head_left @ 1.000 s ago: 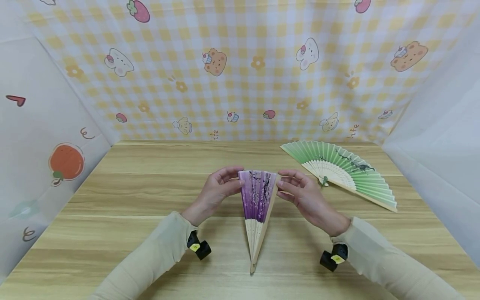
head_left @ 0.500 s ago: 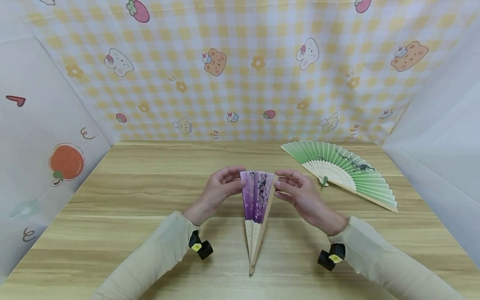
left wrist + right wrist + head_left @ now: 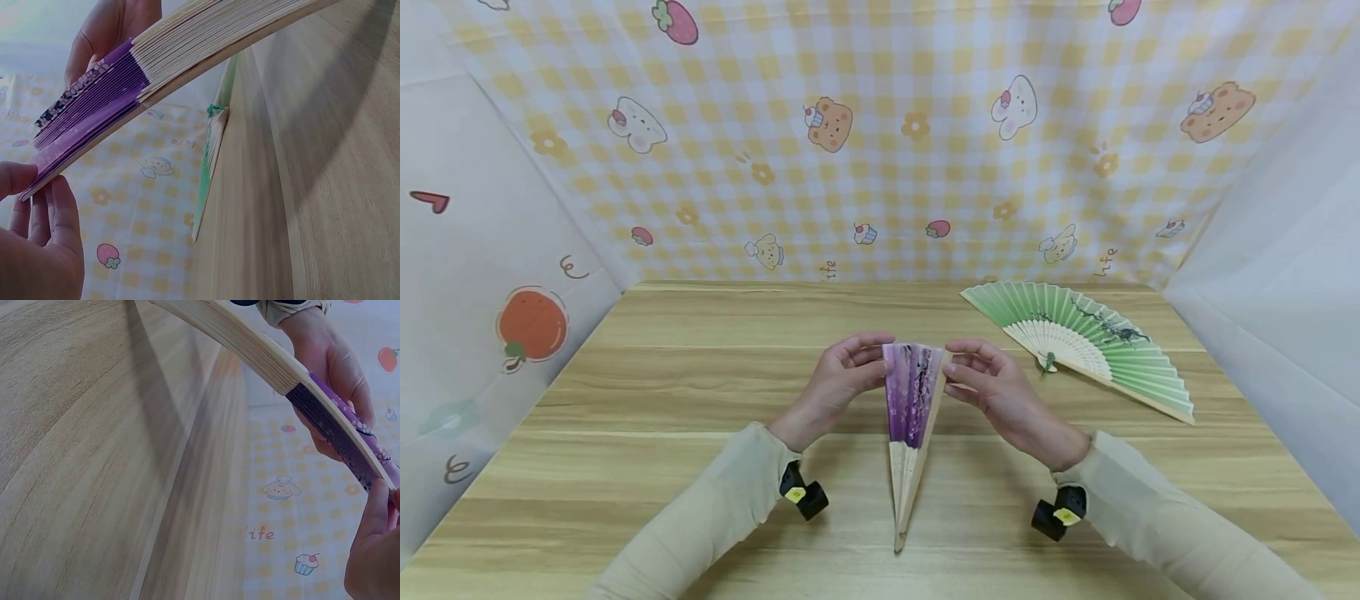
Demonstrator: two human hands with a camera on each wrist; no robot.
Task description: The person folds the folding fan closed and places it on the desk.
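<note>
A purple folding fan [image 3: 914, 396] with a blossom print and pale wooden ribs stands nearly folded between both hands. Its pivot end points toward the person. My left hand [image 3: 842, 379] pinches the upper left edge between thumb and fingers, which the left wrist view shows closely on the fan's outer guard [image 3: 103, 128]. Along the opposite edge, my right hand [image 3: 1000, 392] pinches the upper right guard. The pleats bunch tightly in both wrist views, and the fan is held up off the table there.
A green folding fan [image 3: 1075, 333] lies spread on the wooden table [image 3: 700, 375] at the back right, with a green tassel [image 3: 1049, 361] at its pivot. A yellow checked cloth [image 3: 880, 183] hangs behind the table. White sheets [image 3: 497, 250] stand at the sides.
The purple fan has become narrower. My right hand has moved left and my left hand slightly right, bringing its edges closer. The green fan has stayed in place.
</note>
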